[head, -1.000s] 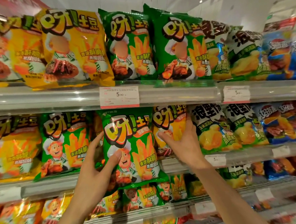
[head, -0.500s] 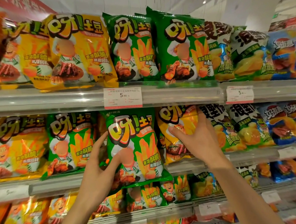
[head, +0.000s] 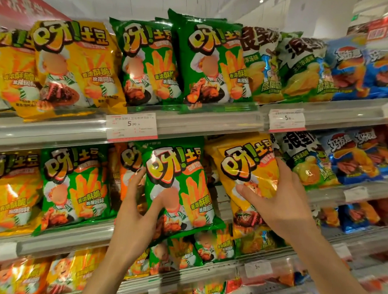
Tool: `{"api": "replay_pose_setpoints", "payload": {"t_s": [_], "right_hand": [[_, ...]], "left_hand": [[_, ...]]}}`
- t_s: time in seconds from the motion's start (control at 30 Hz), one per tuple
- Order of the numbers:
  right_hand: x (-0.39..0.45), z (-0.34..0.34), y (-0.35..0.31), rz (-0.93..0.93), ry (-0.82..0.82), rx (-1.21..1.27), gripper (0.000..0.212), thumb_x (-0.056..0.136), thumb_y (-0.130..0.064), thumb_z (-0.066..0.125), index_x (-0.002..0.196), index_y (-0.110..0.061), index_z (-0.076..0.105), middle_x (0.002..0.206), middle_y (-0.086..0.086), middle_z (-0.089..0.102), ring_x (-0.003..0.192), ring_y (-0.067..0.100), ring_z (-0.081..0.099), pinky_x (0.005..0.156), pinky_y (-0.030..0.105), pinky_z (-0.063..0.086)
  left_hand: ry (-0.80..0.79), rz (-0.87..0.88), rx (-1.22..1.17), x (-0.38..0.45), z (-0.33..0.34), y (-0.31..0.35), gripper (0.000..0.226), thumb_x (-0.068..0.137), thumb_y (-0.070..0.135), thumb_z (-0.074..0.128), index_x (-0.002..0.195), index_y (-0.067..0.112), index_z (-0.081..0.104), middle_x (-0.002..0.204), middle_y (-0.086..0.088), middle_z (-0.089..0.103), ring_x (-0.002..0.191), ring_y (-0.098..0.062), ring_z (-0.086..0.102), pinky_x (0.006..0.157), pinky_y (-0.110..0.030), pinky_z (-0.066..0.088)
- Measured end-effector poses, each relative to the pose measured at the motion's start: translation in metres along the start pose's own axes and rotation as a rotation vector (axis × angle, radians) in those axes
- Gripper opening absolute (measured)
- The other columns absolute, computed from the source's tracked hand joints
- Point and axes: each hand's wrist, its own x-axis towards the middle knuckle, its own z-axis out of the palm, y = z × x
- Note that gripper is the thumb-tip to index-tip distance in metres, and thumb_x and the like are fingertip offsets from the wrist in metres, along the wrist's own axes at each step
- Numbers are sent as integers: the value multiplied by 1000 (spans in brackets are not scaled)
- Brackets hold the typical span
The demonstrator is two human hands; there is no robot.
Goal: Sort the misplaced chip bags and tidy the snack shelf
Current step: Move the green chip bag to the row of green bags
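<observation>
My left hand (head: 134, 221) is closed on a green chip bag (head: 177, 188): the thumb presses on its front and the fingers go behind its left edge. The bag is in front of the middle shelf (head: 64, 240), upright, and its lower part hangs over the shelf edge, so it covers some of the small bags (head: 194, 249) on the shelf below. My right hand (head: 280, 200) is clamped on a yellow chip bag (head: 248, 166), the thumb on the front and the fingers around its right side. This bag is tilted a little to the left and stands just beside the green one.

Behind my left fingers there is an orange bag (head: 126, 164), partly hidden, and further left another green bag (head: 75, 188) and a yellow bag (head: 11, 192) on the same shelf. To the right of my right hand stands a bag with green and white print (head: 307, 160), touching my fingers, and then blue bags (head: 357, 155). On the top shelf (head: 209, 121) are yellow bags at the left, two green bags (head: 178, 61) in the middle and other kinds at the right. A white price tag (head: 131, 125) hangs on the top shelf edge, directly above the green bag I hold.
</observation>
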Motion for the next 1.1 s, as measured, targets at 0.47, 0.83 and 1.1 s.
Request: {"api": "replay_pose_setpoints", "payload": {"t_s": [0.47,0.83,1.1], "right_hand": [[-8,-26,33,79,70,5,118,71,-83,61,161,-25,11,164,9,27,150,32,26,118,56,28],[-5,-20,29,66,78,16,119,70,-81,61,160,-19,15,159,13,34,145,34,33,112,56,33],[1,-12,24,68,64,82,121,68,-81,62,161,-21,13,161,10,31,148,31,29,116,58,32]], "left_hand": [[37,40,76,50,83,14,65,99,30,61,153,26,26,136,10,52,121,-8,53,99,-25,44],[-111,60,268,68,90,7,67,103,32,50,159,16,16,156,-5,40,142,-22,39,107,-29,35],[-267,36,420,86,86,12,65,107,30,38,161,22,4,149,-13,46,122,-28,57,96,-34,45]]}}
